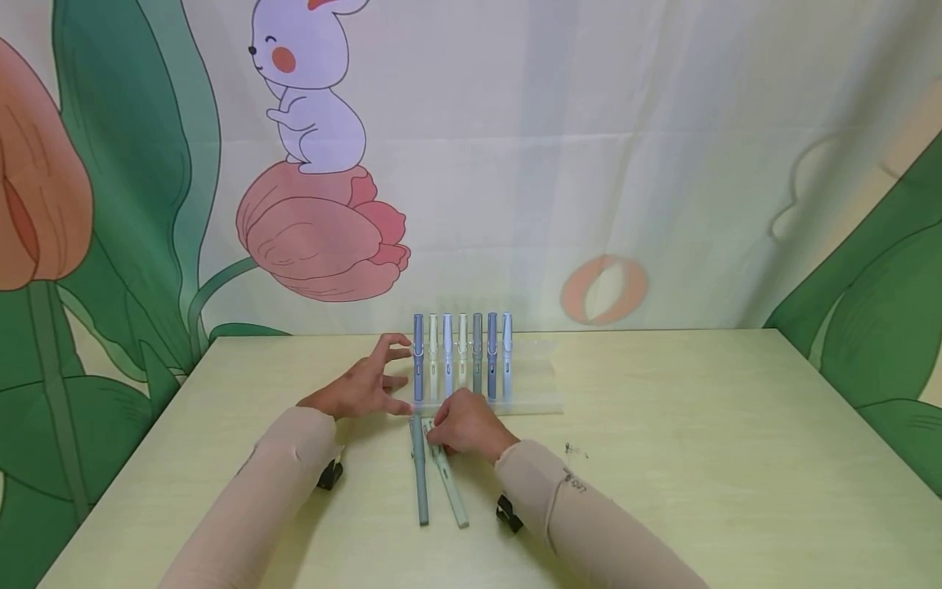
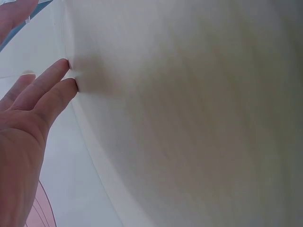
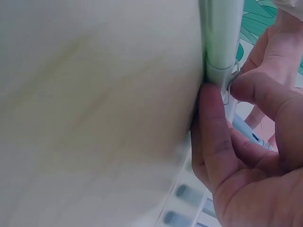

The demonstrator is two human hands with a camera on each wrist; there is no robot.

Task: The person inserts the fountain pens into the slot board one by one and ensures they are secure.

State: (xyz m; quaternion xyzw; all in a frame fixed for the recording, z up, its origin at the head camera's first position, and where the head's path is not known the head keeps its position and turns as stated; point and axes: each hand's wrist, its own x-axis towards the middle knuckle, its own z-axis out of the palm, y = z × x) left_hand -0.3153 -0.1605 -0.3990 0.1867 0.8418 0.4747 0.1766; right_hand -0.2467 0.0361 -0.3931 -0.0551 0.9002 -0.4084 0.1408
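My right hand (image 1: 471, 425) pinches the upper part of a pale green pen (image 1: 450, 483) between thumb and fingers. The pen slants on the table; its clip shows at the fingertips in the right wrist view. Beside it on the left lies a grey-green pen (image 1: 421, 483). Just beyond stands a clear pen rack (image 1: 540, 376) with several blue, cream and grey pens in a row. At the rack's left side my left hand (image 1: 365, 384) has its fingers spread apart. Some left fingertips (image 2: 71, 85) touch the table; whether others touch the rack I cannot tell.
The rack's right part, past the light blue pen (image 1: 507, 360), holds no pens. Behind the pale wooden table (image 1: 699, 458) hangs a printed curtain (image 1: 471, 164) with a rabbit and tulips. Black wrist devices (image 1: 508, 514) sit under both sleeves.
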